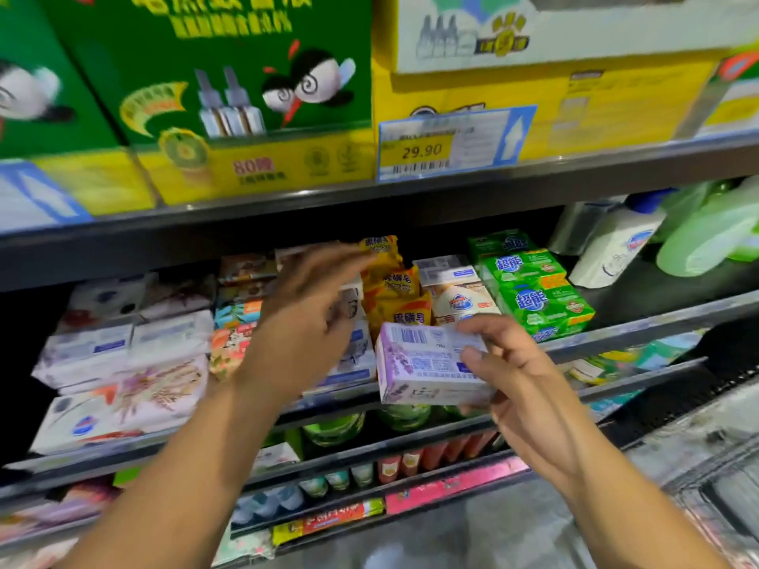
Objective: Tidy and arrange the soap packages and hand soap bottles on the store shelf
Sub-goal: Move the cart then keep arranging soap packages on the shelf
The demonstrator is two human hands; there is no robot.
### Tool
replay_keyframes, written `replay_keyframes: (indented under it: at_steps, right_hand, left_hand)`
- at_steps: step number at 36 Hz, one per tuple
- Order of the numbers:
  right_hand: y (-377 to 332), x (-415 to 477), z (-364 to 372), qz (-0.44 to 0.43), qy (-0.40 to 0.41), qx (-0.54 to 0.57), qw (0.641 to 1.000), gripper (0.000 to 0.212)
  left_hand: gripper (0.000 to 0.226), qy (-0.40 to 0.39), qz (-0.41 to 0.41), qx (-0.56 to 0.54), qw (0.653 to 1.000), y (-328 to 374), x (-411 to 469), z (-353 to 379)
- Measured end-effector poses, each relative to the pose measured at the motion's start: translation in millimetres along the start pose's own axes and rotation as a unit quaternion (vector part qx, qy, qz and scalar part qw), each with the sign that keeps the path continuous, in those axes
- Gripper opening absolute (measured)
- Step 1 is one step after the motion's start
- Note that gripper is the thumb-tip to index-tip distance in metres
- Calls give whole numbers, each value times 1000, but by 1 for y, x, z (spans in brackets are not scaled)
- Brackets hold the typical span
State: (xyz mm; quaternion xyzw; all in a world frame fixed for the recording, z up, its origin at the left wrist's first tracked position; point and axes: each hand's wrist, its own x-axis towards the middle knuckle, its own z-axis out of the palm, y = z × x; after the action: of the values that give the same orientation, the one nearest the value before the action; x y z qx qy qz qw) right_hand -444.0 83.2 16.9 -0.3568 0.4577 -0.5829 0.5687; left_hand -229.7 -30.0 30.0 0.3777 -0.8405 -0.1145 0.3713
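Observation:
My right hand grips a lavender soap box in front of the middle shelf, barcode side up. My left hand hovers with straight, relaxed fingers before the stacked soap packages, holding nothing; it is blurred. Behind it stand yellow soap packs, a white-and-orange soap pack and green soap boxes. White and floral soap boxes are piled at the left. A white hand soap bottle with a blue cap stands at the right, next to a pale green refill pouch.
Green and yellow boxes fill the upper shelf, with a 29.90 price tag on its rail. Lower shelves hold small bottles and packets. The middle shelf's front rail runs below the soaps. A wire basket sits lower right.

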Motion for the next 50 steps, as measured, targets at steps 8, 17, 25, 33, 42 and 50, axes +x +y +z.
replay_keyframes:
  at_steps: [8,17,25,33,42,50]
  right_hand:
    - [1,-6,36,86,-3,57,995,19]
    - [9,-11,55,129,-181,-49,974,68]
    - [18,-9,101,61,-59,-102,991,32]
    - [26,-10,120,107,-48,57,992,43]
    - [41,-27,135,81,-64,-92,990,32]
    - [46,-36,151,47,-18,-50,997,36]
  left_hand:
    - [53,-52,40,-63,996,7,-79,-19]
    - [41,-3,-260,-292,920,24,-102,-49]
    - [35,67,-328,-412,847,26,-102,-69]
    - [72,-107,-276,-358,885,-11,-123,-98]
    - [27,-18,-345,-401,848,-21,-133,-109]
    - [50,-14,-338,-454,824,-22,-142,-108]
